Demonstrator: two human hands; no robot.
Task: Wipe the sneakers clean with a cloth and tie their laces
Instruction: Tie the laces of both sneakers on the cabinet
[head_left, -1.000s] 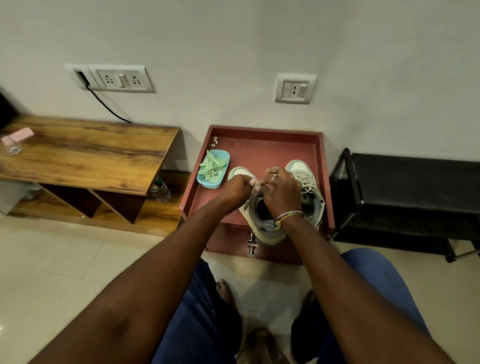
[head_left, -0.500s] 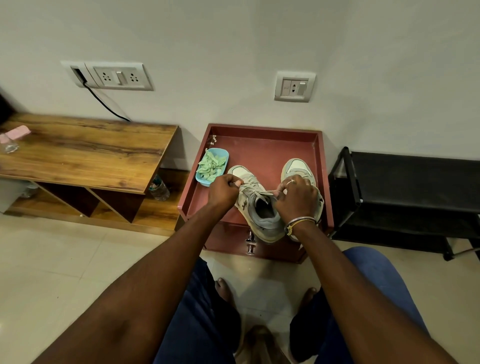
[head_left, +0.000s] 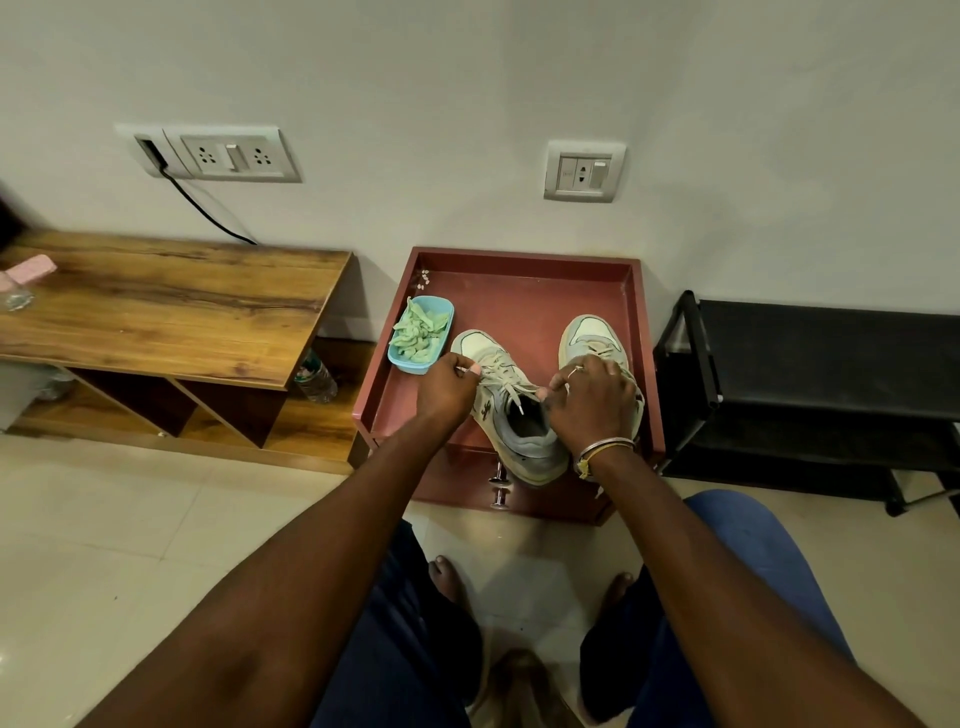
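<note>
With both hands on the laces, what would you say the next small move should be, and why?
Probably cross the two ends and knot them: the left hand and right hand each pinch a lace end, pulled apart over the sneaker, with no bow yet.

The sneakers (head_left: 506, 415) are cream with grey collars and pale mint trim. At ten o'clock, a sky-blue dish (head_left: 410, 367) holds pale green cloth (head_left: 418, 332). The surface (head_left: 519, 306) is maroon; the shelf (head_left: 171, 317) at nine o'clock, streaked brown wood-grain.
</note>
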